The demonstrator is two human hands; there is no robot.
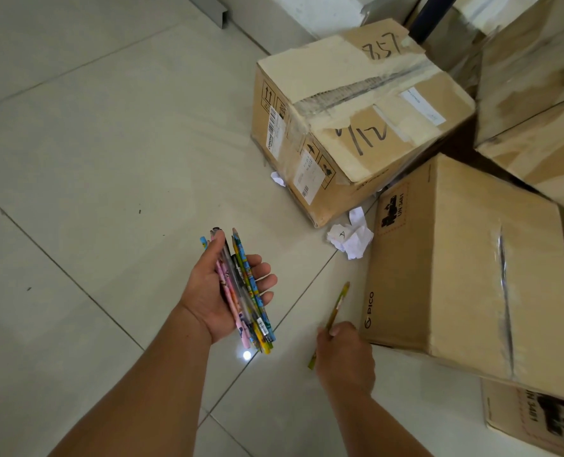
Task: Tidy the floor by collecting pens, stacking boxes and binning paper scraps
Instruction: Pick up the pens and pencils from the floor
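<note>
While the left hand [208,300] is gripping many pens [241,288],
the right hand [345,354] is pinching 1 pencil [340,301] beside a box [465,275].

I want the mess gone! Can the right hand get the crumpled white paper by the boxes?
Probably yes: bare tiled floor lies between the right hand and the crumpled white paper, though it grips a yellow-green pencil.

Pale tiled floor [92,143], dark grout lines running diagonally. Grey metal channel [208,9] lying at top left. Dark blue post [434,14] standing at top right. Bright glare spot [246,355] on one tile; small dark speck [139,211] further left.
</note>
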